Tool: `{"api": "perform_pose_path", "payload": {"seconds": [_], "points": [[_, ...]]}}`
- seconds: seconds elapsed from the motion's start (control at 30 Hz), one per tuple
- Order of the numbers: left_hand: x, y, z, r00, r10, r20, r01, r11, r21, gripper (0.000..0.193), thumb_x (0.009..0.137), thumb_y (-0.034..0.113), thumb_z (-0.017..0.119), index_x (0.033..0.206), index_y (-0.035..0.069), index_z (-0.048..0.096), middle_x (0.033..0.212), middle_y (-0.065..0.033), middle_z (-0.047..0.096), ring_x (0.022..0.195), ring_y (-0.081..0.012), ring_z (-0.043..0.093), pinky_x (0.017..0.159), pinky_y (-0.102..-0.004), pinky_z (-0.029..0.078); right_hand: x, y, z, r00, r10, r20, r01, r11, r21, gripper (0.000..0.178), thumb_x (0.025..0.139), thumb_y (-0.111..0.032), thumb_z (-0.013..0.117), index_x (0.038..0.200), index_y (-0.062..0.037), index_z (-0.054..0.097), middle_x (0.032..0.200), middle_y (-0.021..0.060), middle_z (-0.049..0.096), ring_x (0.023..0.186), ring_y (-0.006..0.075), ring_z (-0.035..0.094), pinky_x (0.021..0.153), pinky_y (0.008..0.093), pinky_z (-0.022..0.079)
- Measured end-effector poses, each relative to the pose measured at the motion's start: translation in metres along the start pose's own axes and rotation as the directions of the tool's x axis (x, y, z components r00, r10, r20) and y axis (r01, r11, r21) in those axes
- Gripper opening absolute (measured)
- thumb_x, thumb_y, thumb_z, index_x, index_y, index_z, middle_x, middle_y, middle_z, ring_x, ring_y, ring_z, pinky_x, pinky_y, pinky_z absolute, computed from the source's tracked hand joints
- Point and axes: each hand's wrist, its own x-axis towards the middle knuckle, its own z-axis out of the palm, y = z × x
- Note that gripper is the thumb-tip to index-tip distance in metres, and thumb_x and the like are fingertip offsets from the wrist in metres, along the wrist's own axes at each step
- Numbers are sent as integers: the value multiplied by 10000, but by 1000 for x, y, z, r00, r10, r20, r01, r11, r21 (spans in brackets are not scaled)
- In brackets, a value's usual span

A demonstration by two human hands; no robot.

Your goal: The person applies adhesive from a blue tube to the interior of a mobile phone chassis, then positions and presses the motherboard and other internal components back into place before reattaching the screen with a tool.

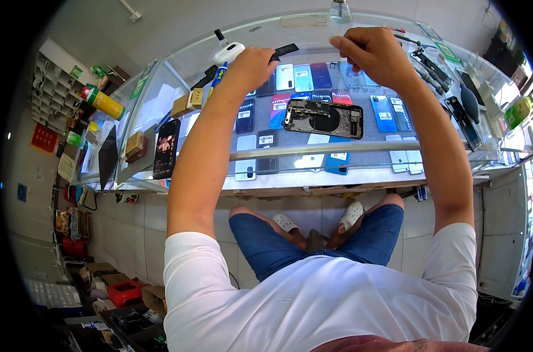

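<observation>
Black strip (287, 51) (at left hand (255, 68)) crosswise, pointing right.

Cool light brightens the glass case (372, 147), while fisheye edges bend into black.

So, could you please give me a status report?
Left hand holding black strip; right hand curled, contents unclear; opened phone on glass counter, nothing covering it.
</observation>
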Motion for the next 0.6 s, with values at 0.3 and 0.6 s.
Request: {"api": "perform_pose_path", "payload": {"seconds": [0.3, 0.6], "points": [[3, 10, -11, 966, -133, -222, 133, 991, -13, 228, 946, 228, 657, 971, 26, 760, 817, -186, 737, 725, -375, 704, 704, -454, 570, 0, 1, 0, 999, 46, 13, -46, 999, 4, 453, 1049, -394, 664, 843, 0, 752, 661, 94, 686, 582, 167, 685, 584, 327, 522], [6, 44, -50, 856, -513, 65, 423, 621, -660, 282, 978, 249, 715, 947, -23, 781, 745, -33, 705, 597, -108, 651, 562, -247, 526, 3, 7, 24, 996, -76, 37, 74, 996, 40, 313, 969, -274, 715, 1142, -16, 753, 989, 158, 782, 859, 314, 740, 794, 425, 573]]}}
